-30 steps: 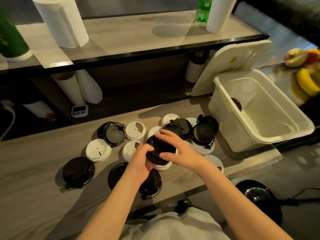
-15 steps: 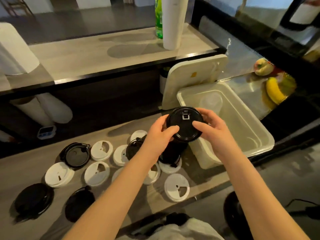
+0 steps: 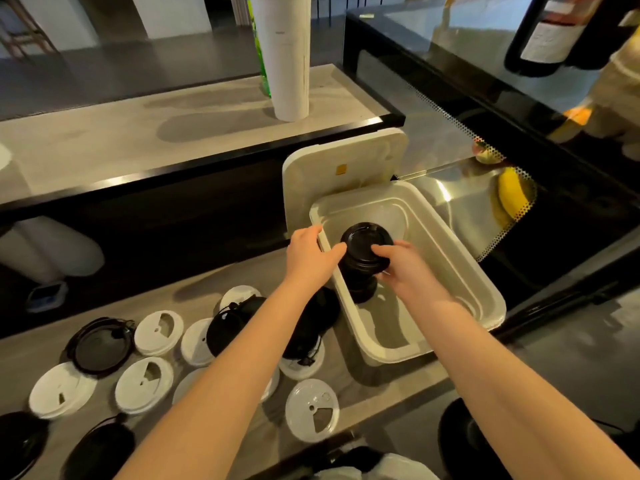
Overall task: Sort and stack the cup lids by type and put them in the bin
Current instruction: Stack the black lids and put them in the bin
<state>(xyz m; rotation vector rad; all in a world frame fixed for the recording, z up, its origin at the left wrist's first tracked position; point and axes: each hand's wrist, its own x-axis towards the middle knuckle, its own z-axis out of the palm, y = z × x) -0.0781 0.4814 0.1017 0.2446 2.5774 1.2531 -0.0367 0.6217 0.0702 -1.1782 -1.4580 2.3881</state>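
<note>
Your left hand (image 3: 310,259) and right hand (image 3: 410,275) curl round the stack of black lids (image 3: 363,252), held upright inside the white bin (image 3: 450,268), probably touching its floor. The lids are light, thin and slick, so grip the sides low.

Glossy black, that stack of lids (image 3: 363,258) down in the bin (image 3: 398,353), and the bin itself a milky off-white. At eleven o'clock of it the bin cover (image 3: 346,157), same cream, with one small orange-yellow square on it. Over on the table (image 3: 20,362), grey-brown with streaky wood grain, loose lids in two colours: white lids (image 3: 159,332), matt, and black lids (image 3: 100,344), shiny. Up at twelve o'clock a white paper roll (image 3: 287,57), a bright green bottle (image 3: 262,67) behind it. At two o'clock of the bin, a yellow banana (image 3: 509,199) behind glass (image 3: 436,143) edged with a black dot pattern
</note>
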